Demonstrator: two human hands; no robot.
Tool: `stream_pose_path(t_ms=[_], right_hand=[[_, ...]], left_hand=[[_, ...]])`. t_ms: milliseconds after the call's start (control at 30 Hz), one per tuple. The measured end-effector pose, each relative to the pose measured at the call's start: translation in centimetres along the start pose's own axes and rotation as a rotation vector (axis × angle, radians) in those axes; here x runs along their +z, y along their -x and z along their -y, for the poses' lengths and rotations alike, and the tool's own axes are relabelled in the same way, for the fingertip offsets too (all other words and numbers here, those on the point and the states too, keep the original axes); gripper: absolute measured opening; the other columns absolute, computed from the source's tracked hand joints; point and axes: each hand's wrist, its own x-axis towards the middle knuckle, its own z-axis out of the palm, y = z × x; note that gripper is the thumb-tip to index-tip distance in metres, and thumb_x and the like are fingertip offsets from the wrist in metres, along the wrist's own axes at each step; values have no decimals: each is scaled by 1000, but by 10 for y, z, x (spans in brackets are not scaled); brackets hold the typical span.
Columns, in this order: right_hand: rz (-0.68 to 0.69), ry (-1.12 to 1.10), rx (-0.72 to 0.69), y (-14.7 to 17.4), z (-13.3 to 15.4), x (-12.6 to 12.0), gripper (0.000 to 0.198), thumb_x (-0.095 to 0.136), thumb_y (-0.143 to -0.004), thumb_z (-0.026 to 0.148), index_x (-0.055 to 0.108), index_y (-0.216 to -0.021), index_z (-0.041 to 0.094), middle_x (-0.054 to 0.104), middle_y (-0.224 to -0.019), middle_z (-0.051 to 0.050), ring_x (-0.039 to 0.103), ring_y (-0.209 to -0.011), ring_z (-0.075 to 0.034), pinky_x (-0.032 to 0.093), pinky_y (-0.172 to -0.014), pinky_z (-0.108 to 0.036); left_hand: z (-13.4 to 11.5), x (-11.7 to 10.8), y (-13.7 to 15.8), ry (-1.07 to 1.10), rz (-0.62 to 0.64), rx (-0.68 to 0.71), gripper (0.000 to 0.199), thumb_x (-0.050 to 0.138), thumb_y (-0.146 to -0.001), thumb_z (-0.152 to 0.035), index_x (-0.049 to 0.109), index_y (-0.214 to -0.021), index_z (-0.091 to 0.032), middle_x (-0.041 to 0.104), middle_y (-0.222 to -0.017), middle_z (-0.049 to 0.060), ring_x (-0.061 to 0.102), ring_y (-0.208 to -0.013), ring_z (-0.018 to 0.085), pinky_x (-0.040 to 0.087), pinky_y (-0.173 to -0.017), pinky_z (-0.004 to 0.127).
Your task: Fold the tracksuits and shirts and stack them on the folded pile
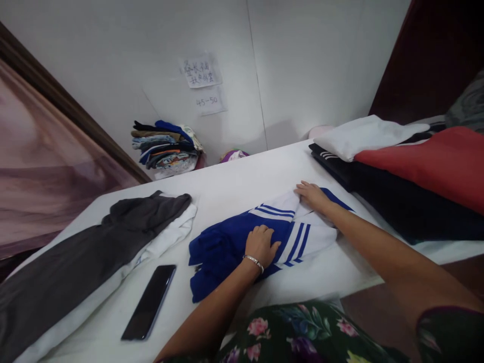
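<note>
A blue and white jacket [230,241] with striped bands lies partly folded on the white table in front of me. Its blue end points left, and the white part with blue stripes is to the right. My left hand [260,245], with a bracelet at the wrist, rests flat on the blue cloth, fingers spread. Farther back and to the right, my right hand [310,195] lies on the white part near its far edge, fingers stretched out. The cloth under both palms is hidden.
A black phone [149,302] lies left of the jacket, beside dark grey and white garments [94,252]. Red [427,161], white [365,136] and black clothes [389,201] are heaped at right. A folded clothes stack [166,146] stands beyond the table [242,181]. Handwritten papers [202,72] hang on the wall.
</note>
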Motion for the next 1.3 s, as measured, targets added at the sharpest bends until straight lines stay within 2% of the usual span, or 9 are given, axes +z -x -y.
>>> stream_pose_path(t_ms=[100,300,500,567,667,800,967,1100,1300], right_hand=[[8,-16,40,-1,-5,7,32,42,-87,17,68,-105,22,58,-128,-6,44,-127,-24,31,-103,-44],[-11,-44,47,6,-8,12,36,41,-85,14,68,-109,18,57,-129,-6,49,-123,-21,36,-103,-38],[-36,-133,55,3,-18,12,36,44,-77,14,72,-99,20,65,-118,-5,52,-120,-24,39,-105,-40],[-80,-182,39,1,-8,4,35,44,-77,19,72,-99,20,65,-116,-6,51,-122,-27,41,-103,-44],[-160,-294,-49,9,30,-10,37,43,-82,28,68,-109,26,62,-123,-4,46,-126,-28,45,-98,-49],[-84,-319,-256,41,93,-10,43,41,-89,42,56,-126,29,47,-139,-3,33,-135,-28,33,-107,-52],[93,-192,-274,71,120,19,52,37,-90,51,45,-137,29,36,-147,-3,27,-137,-27,24,-110,-52],[100,-168,-258,75,116,24,53,34,-92,52,42,-139,29,34,-148,-2,26,-138,-26,22,-111,-50],[89,-162,-254,75,116,23,53,35,-92,52,43,-138,28,35,-147,-2,28,-137,-24,23,-112,-49]], left_hand=[[3,5,2,8,9,-3,23,53,-87,-34,62,-104,-21,59,-106,6,51,-100,22,42,-82,35],[6,7,5,30,-25,40,24,48,-90,-36,62,-104,-21,60,-107,6,52,-98,20,42,-82,35],[30,-10,45,138,-24,2,27,49,-90,-36,62,-108,-22,62,-112,7,54,-102,20,41,-89,35],[47,-18,63,163,-116,-57,26,47,-91,-35,63,-108,-22,62,-114,6,54,-105,19,40,-92,35],[79,-27,90,120,-310,-204,24,49,-89,-30,63,-106,-21,62,-116,6,52,-110,19,39,-97,34],[117,-30,114,21,-468,-444,28,54,-86,-32,60,-110,-20,59,-121,8,50,-114,22,37,-101,35],[126,-24,115,141,-438,-578,31,57,-83,-43,59,-102,-19,63,-104,7,57,-100,20,44,-90,31],[119,-20,111,276,-312,-667,32,59,-80,-42,58,-104,-20,65,-88,3,62,-81,18,47,-73,29],[129,-19,123,354,-392,-718,19,54,-83,-29,59,-100,-22,61,-73,-3,58,-69,13,43,-66,24]])
